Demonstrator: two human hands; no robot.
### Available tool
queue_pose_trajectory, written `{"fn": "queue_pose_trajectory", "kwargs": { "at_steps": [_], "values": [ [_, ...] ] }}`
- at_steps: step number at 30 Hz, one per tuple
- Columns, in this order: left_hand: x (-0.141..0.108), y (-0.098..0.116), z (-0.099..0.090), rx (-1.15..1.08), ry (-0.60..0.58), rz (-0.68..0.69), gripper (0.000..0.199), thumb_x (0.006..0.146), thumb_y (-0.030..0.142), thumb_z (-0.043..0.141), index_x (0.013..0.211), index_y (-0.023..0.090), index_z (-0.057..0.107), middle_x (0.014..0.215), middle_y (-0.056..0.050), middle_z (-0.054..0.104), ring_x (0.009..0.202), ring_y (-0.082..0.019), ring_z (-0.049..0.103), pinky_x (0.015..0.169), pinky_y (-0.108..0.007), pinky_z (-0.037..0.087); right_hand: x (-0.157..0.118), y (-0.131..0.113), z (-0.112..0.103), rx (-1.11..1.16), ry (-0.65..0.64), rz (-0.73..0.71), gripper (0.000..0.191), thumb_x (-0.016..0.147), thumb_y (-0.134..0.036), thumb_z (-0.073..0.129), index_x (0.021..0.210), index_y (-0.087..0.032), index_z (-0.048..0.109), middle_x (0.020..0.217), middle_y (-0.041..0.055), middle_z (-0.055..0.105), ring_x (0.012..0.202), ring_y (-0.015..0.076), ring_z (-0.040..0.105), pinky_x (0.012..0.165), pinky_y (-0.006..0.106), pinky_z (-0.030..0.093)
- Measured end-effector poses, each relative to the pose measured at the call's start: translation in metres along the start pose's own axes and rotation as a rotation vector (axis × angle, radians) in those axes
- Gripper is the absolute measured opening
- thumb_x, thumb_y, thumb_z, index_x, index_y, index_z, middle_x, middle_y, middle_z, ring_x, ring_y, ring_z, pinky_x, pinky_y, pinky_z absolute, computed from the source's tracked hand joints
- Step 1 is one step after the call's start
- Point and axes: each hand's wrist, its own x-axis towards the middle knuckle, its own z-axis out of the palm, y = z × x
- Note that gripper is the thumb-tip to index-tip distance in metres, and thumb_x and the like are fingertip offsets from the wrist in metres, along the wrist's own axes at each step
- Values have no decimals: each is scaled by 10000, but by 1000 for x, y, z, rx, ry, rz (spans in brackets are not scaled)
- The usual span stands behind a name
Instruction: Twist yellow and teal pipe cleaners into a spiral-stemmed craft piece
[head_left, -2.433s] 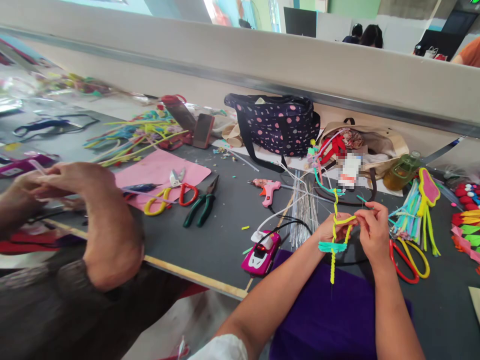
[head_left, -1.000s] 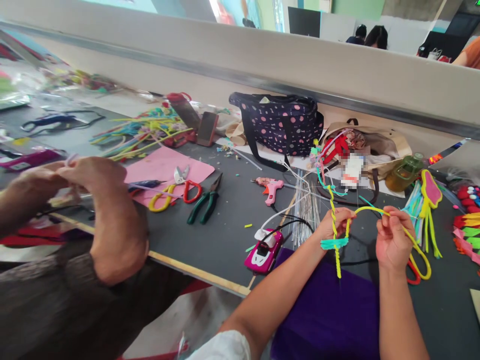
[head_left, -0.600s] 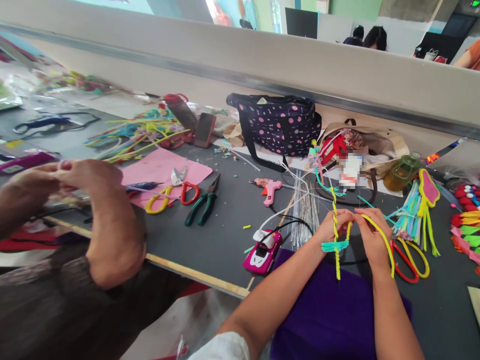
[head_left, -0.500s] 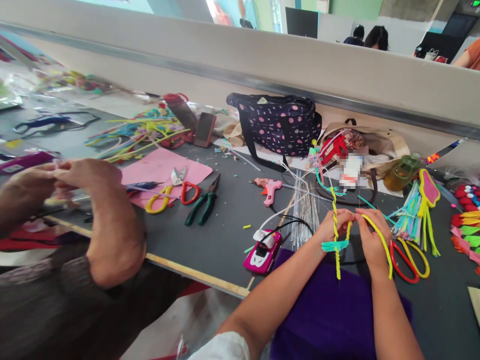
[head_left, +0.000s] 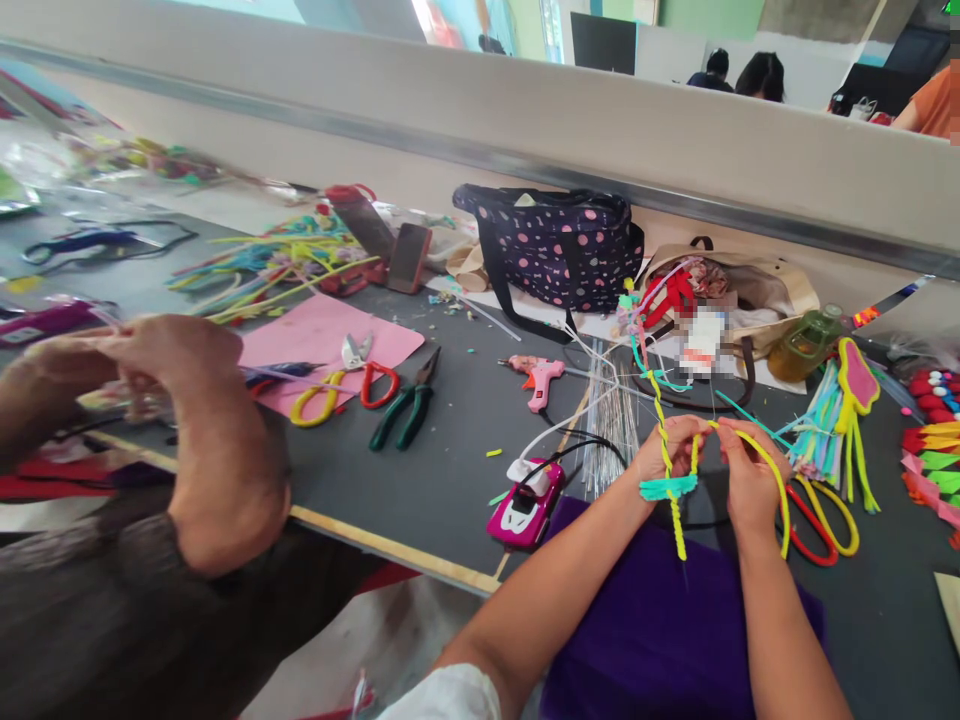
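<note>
My left hand (head_left: 670, 452) pinches a twisted yellow stem (head_left: 664, 440), whose straight length hangs past the wrist with a teal band (head_left: 669, 487) wrapped across it. Close beside it, my right hand (head_left: 752, 462) has its fingers closed on the same yellow piece, and a loose yellow end (head_left: 780, 495) curves down over the back of that hand and wrist. Both hands are above the dark table, over a purple cloth (head_left: 652, 610). Red and yellow scissors (head_left: 838, 520) lie just right of my right hand.
A pink glue gun (head_left: 541, 382), a magenta power strip (head_left: 527, 508) and silvery wires (head_left: 609, 420) lie left of my hands. Green pliers (head_left: 409, 405) are farther left, near another person's hands (head_left: 142, 350). Bags and a bottle (head_left: 806, 343) stand behind.
The twisted yellow stem has tilted, its upper end shifting left. My hands have moved slightly closer together, and the loose yellow end has moved a little right.
</note>
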Motion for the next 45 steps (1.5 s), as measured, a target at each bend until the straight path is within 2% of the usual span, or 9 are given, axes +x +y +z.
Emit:
{"fn": "queue_pose_trajectory", "kwargs": {
  "at_steps": [6,11,14,17,21,27,35,39,45],
  "values": [
    [-2,0,4,-63,4,-2,263,563,292,774,613,119,582,498,46,473,415,-37,389,417,-181,283,0,0,8,354,29,313,217,672,-337,789,771,-165,700,682,-6,631,537,91,493,483,225,387],
    [-4,0,10,-102,-7,21,269,546,270,771,574,131,542,488,35,478,455,-66,467,437,-186,300,2,0,9,507,-21,460,263,605,-352,819,715,-170,664,576,-40,566,500,74,464,454,203,360],
    [-4,-1,10,-79,-27,-27,285,552,286,784,588,130,549,485,38,477,441,-63,457,431,-186,295,4,2,8,492,-19,467,295,594,-380,823,702,-167,650,543,-49,537,470,68,445,420,193,326],
    [-4,0,8,-58,-17,-76,299,567,302,799,620,123,566,500,47,475,420,-35,397,424,-179,272,7,4,6,456,-9,459,303,611,-398,812,730,-170,653,590,-34,586,480,73,469,416,192,312],
    [-5,2,7,-27,32,-52,302,551,306,814,630,121,589,508,47,495,416,-24,355,422,-178,263,6,5,4,421,-28,474,264,640,-370,801,765,-177,672,685,-20,647,563,94,534,490,206,380],
    [-3,3,7,-3,18,-38,287,556,289,811,608,116,588,503,47,499,406,-10,329,427,-172,265,4,6,5,408,-56,452,231,639,-335,803,757,-180,677,669,-28,645,583,107,545,548,236,419],
    [-3,1,5,-12,-13,-89,332,541,321,829,633,116,585,506,47,509,405,-23,382,419,-170,320,7,1,2,476,-191,477,188,661,-340,758,728,-189,668,628,-19,640,540,129,576,543,271,468],
    [-5,4,6,-13,-22,-102,365,526,333,859,656,100,610,524,43,520,400,-7,357,414,-157,330,7,0,2,470,-166,475,199,665,-348,763,727,-186,666,627,-16,637,528,125,569,518,262,464],
    [-5,5,1,-20,-81,-151,327,572,311,854,670,97,626,528,28,526,417,-23,410,419,-151,352,9,1,-2,474,-192,499,237,624,-347,796,749,-188,671,641,-19,641,523,124,568,521,270,481]
  ]
}}
